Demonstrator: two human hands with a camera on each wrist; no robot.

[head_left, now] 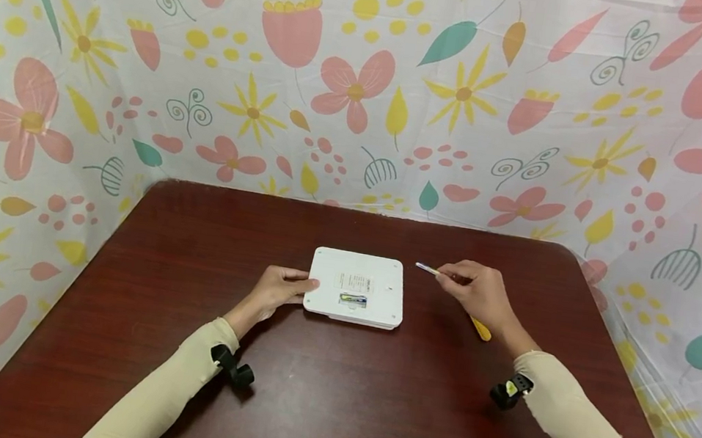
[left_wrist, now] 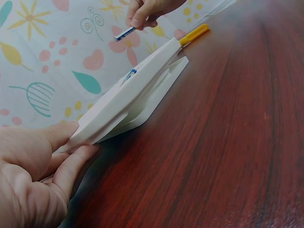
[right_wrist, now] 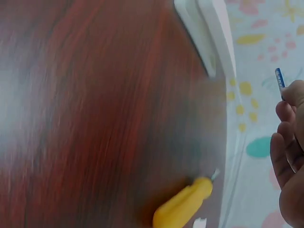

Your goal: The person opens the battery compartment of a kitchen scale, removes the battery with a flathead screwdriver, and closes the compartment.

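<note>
A flat white kitchen scale (head_left: 325, 275) is turned underside up, showing its label, corner screws and an uncovered battery compartment (head_left: 353, 299) with a blue battery (left_wrist: 129, 75) inside. My left hand (head_left: 278, 289) grips the scale's left edge, thumb on top and fingers beneath. In the left wrist view the scale tilts over the dark table. To the right of the scale, my right hand (head_left: 478, 289) is raised and pinches a slim blue-and-white battery (right_wrist: 279, 78) between thumb and fingertips, its free end pointing toward the scale.
A yellow-handled screwdriver (head_left: 480, 329) lies on the dark red wooden table (head_left: 328, 393), partly under my right hand in the head view. Near it is a small white piece (right_wrist: 200, 223). A flower-patterned curtain (head_left: 349, 130) hangs behind the table and along its sides.
</note>
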